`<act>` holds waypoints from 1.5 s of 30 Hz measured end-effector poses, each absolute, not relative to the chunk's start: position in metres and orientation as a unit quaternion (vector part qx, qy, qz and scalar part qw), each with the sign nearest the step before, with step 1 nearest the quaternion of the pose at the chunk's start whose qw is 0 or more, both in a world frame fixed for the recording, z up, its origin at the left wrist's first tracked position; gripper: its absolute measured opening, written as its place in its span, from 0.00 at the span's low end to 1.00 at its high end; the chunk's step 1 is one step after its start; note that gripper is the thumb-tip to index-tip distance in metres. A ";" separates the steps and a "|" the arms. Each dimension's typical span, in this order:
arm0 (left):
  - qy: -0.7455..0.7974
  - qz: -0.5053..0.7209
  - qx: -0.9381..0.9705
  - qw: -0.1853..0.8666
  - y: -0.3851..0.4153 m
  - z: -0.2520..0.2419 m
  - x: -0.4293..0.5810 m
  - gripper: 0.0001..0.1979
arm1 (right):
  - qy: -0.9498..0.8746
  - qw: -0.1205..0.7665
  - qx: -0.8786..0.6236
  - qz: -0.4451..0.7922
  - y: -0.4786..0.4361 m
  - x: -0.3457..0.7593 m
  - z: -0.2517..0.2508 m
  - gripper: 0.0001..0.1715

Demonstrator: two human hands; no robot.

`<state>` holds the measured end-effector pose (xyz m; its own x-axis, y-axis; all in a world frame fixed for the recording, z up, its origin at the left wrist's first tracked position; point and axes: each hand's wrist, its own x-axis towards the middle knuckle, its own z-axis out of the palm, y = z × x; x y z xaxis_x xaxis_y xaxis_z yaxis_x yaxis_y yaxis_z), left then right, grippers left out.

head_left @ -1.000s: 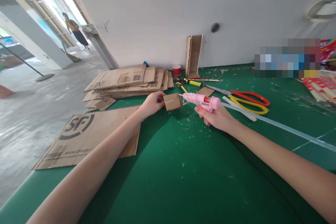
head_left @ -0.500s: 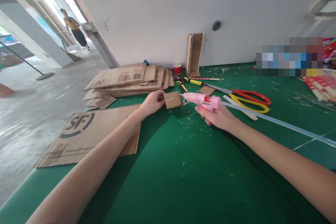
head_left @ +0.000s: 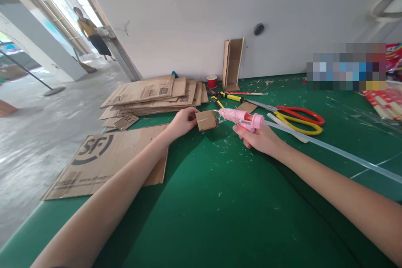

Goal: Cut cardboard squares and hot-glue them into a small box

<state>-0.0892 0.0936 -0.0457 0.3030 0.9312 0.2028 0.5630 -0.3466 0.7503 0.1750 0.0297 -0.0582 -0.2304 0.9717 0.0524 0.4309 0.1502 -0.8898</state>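
Observation:
My left hand point(head_left: 182, 122) pinches a small square cardboard piece point(head_left: 206, 120) and holds it just above the green table point(head_left: 220, 201). A pink hot glue gun point(head_left: 241, 118) is gripped in my right hand point(head_left: 259, 138), with its nozzle at the upper right edge of the cardboard piece. A long clear glue stick point(head_left: 329, 150) runs out of the gun's back toward the right.
A stack of flattened cardboard point(head_left: 153, 94) and a large printed sheet point(head_left: 106, 159) lie at left. Red-and-yellow scissors point(head_left: 295, 116), a yellow-handled tool point(head_left: 230, 97), a red spool point(head_left: 212, 81) and an upright cardboard channel point(head_left: 233, 65) stand beyond. A person point(head_left: 91, 33) stands far off at left.
The glue gun's nozzle has crept slightly up along the cardboard piece's right edge. Both hands stay almost where they were. The distant person has shifted a little.

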 end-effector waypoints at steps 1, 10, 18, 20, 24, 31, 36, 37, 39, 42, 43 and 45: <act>0.494 0.323 0.755 0.286 0.094 -0.046 -0.089 0.13 | -0.678 0.340 -0.519 0.395 0.029 0.175 -0.057 0.22; 0.486 0.328 0.761 0.278 0.095 -0.047 -0.091 0.13 | -0.679 0.356 -0.494 0.411 0.028 0.175 -0.057 0.20; 0.484 0.328 0.764 0.273 0.095 -0.047 -0.091 0.12 | -0.683 0.349 -0.491 0.413 0.027 0.174 -0.054 0.20; 0.484 0.329 0.764 0.273 0.096 -0.048 -0.091 0.11 | -0.683 0.349 -0.490 0.415 0.027 0.175 -0.054 0.20; 0.484 0.328 0.764 0.272 0.097 -0.049 -0.092 0.12 | -0.683 0.347 -0.490 0.417 0.027 0.176 -0.055 0.20; 0.481 0.329 0.762 0.282 0.099 -0.050 -0.092 0.11 | -0.686 0.339 -0.492 0.416 0.027 0.176 -0.056 0.19; 0.478 0.332 0.763 0.282 0.099 -0.051 -0.093 0.10 | -0.688 0.338 -0.484 0.422 0.027 0.175 -0.054 0.19; 0.478 0.332 0.763 0.281 0.099 -0.051 -0.094 0.10 | -0.689 0.338 -0.481 0.423 0.027 0.175 -0.054 0.20; 0.478 0.331 0.765 0.278 0.099 -0.051 -0.094 0.10 | -0.691 0.337 -0.480 0.422 0.026 0.176 -0.053 0.20; 0.478 0.329 0.767 0.275 0.098 -0.050 -0.094 0.11 | -0.692 0.325 -0.489 0.420 0.025 0.177 -0.052 0.21; 0.479 0.329 0.766 0.274 0.098 -0.050 -0.094 0.11 | -0.692 0.321 -0.493 0.419 0.025 0.177 -0.052 0.21; 0.481 0.330 0.766 0.272 0.098 -0.049 -0.094 0.11 | -0.691 0.316 -0.498 0.417 0.025 0.178 -0.053 0.21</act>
<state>-0.0936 0.0976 -0.0494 0.3202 0.9157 0.2431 0.5569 -0.3895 0.7336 0.1776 0.0252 -0.0526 -0.3041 0.9524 0.0221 0.4244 0.1562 -0.8919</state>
